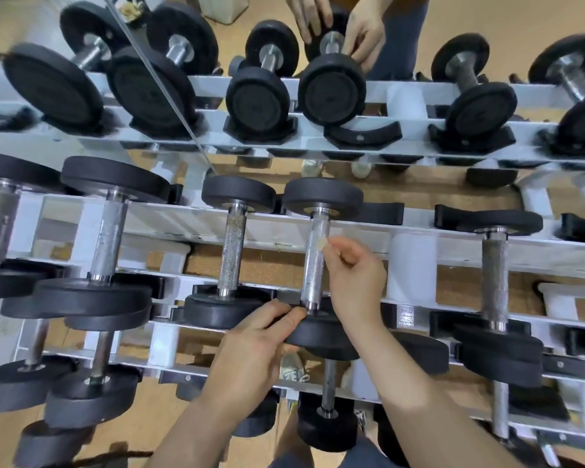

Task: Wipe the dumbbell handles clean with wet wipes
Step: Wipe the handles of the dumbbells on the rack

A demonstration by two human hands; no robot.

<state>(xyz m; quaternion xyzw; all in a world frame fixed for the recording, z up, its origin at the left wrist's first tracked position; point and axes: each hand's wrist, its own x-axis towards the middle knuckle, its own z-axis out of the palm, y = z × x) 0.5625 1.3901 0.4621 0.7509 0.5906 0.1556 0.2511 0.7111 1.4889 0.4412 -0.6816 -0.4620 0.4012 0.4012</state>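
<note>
We note the right hand [355, 278] pinching a small crumpled wipe [322, 243] in its fingertips against the knurled dumbbell handle [313, 265], toward its far end, on the white rack [409, 238], while the left hand [260, 336] grips that dumbbell's near black head [318, 334].

Dumbbells [313, 261] side by side on rack [169, 214]

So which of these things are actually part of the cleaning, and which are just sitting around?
In use: dumbbell handle; small wipe, pinched against it by the right hand; left hand holding that dumbbell's near head.
Just there: neighbouring dumbbells, white rack, mirror behind.
</note>
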